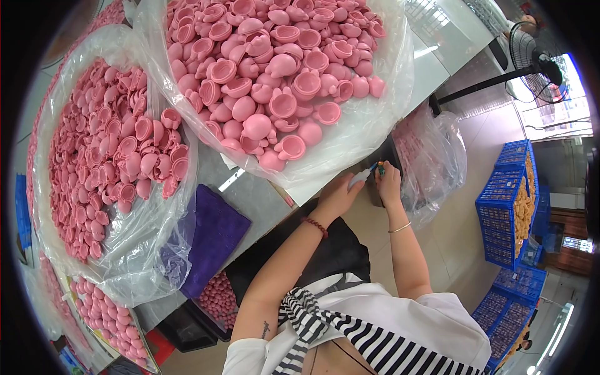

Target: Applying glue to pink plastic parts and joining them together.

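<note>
My left hand (pixel 337 195) is closed around a slim white-handled tool (pixel 359 178) whose far end looks blue; its exact kind is too small to make out. Facing it, my right hand (pixel 389 182) pinches a small green-and-orange piece (pixel 380 167), and the tool's end is close to or touching it. Both hands are beyond my lap, past the table's edge. Below them lies a dark bin (pixel 387 153) with a clear plastic bag (pixel 437 159) in it, pinkish bits showing through.
On the table, pink hollow rounded pieces (pixel 256 128) fill a large clear bag, with more pink pieces (pixel 103 150) in another bag at left. A purple cloth (pixel 215 234) lies nearby. Blue crates (pixel 497 215) stand at right; a black fan (pixel 537 65) is at the far right.
</note>
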### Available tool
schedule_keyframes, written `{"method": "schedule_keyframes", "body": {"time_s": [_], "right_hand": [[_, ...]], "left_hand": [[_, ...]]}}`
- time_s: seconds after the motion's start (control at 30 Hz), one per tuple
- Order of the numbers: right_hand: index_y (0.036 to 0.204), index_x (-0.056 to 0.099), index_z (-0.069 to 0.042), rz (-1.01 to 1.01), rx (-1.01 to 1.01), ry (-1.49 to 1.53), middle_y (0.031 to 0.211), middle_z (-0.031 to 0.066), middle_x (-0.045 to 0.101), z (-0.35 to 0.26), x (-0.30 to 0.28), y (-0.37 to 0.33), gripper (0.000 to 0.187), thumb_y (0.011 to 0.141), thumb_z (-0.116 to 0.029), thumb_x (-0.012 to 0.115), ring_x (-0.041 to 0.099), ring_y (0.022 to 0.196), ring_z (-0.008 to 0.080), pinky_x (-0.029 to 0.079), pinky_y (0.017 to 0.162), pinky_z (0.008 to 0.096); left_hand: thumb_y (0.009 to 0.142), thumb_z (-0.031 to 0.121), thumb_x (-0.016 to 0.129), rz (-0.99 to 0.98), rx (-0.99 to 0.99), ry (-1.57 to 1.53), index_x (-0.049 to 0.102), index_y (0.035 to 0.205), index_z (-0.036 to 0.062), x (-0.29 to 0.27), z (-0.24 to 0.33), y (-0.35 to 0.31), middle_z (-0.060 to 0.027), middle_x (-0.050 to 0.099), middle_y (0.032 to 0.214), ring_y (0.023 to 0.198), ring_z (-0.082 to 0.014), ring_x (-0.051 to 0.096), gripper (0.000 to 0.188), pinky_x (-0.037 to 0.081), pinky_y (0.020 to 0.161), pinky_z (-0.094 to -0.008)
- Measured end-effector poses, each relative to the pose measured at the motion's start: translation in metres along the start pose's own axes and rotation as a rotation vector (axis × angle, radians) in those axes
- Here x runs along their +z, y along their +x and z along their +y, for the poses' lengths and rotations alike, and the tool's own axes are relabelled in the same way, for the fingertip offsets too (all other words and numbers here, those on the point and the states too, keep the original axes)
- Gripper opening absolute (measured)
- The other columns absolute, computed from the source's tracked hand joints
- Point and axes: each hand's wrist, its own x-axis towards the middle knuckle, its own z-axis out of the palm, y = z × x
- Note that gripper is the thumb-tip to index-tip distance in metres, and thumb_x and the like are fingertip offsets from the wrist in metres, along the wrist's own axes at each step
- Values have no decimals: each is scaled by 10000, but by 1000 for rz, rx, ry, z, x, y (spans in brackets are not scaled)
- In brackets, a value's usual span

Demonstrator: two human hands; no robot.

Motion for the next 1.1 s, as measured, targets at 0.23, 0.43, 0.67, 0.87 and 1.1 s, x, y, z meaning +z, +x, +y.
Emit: {"method": "schedule_keyframes", "body": {"time_s": [0.23,0.43,0.67,0.87,1.1], "right_hand": [[536,458,8,12,-123,-156,467,87,435,-4,-1,-2,463,898,-249,328,437,449,184,313,475,336],[556,477,12,0,-106,-170,485,112,460,-9,-2,-5,448,900,-239,337,459,461,212,329,486,354],[567,484,15,21,-146,-209,494,120,475,-12,-1,-5,439,900,-233,341,471,464,225,339,487,352],[571,483,17,10,-139,-199,500,129,477,-10,0,-4,435,899,-229,338,476,471,234,340,489,354],[567,474,16,11,-150,-204,504,134,470,-5,0,-2,428,894,-224,336,477,472,238,339,485,356]], "left_hand": [[864,411,461,-10,-20,-6,531,910,18,0,0,0,-193,588,813,791,-361,564,402,431,668,-422],[865,395,467,-12,-10,-16,507,845,17,0,0,0,-192,569,757,745,-365,556,380,418,636,-427],[865,394,468,-18,-20,-9,511,853,18,-2,2,-1,-193,571,758,747,-366,557,378,421,638,-426],[864,396,468,-17,-14,0,520,881,18,-2,1,-1,-194,577,775,760,-363,562,382,428,648,-421],[864,404,466,-14,-16,15,518,879,17,-1,0,-1,-199,578,781,766,-364,562,391,429,652,-423]]}}
